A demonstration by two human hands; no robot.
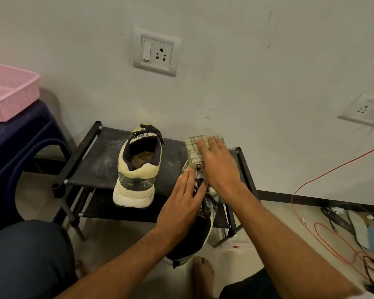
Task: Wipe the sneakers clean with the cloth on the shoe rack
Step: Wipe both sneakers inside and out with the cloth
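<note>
Head view: your left hand (181,201) lies flat, fingers straight, on the laces of the near sneaker (194,240), whose toe rests on the shoe rack (95,165) while its heel hangs off the front edge. Your right hand (220,167), its grip likewise apart, presses the checked cloth (193,147) onto that toe. The other sneaker (138,169) stands alongside on the top shelf.

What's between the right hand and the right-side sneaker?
The checked cloth, pressed by the right hand onto the toe end of the sneaker; head view.
</note>
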